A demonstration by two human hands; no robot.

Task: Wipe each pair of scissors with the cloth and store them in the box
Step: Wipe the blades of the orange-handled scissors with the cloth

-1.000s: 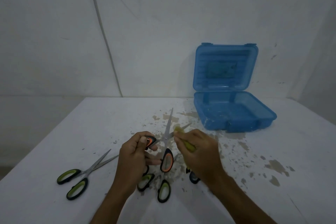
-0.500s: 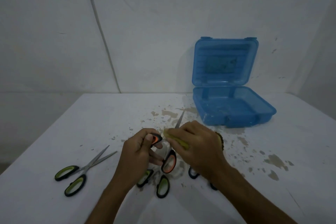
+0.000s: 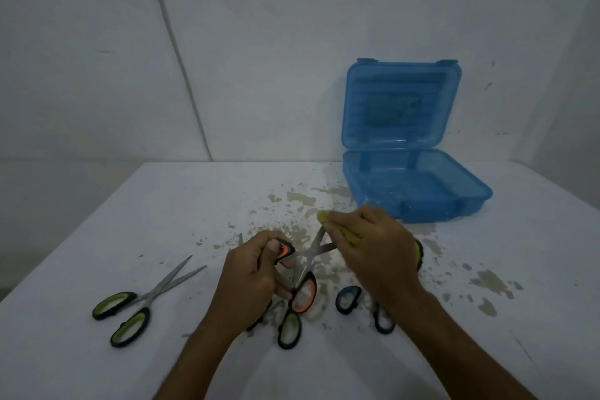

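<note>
White table (image 3: 136,224), brown-stained centre; plain white walls (image 3: 259,42) behind; dim light.

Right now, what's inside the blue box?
The blue box stands open; its tray shows only pale specks, no scissors. The near wall hides a strip of the floor.

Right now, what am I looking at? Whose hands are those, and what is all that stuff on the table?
The camera sits on a person's head, looking down at their own two hands. The left hand holds the orange-handled scissors, blades open. The right hand pinches a yellow cloth on one blade to wipe it. On the white table lie green-handled scissors, a second green-handled pair partly under the hands, and blue-handled scissors. The blue box stands open behind, waiting for them.
</note>
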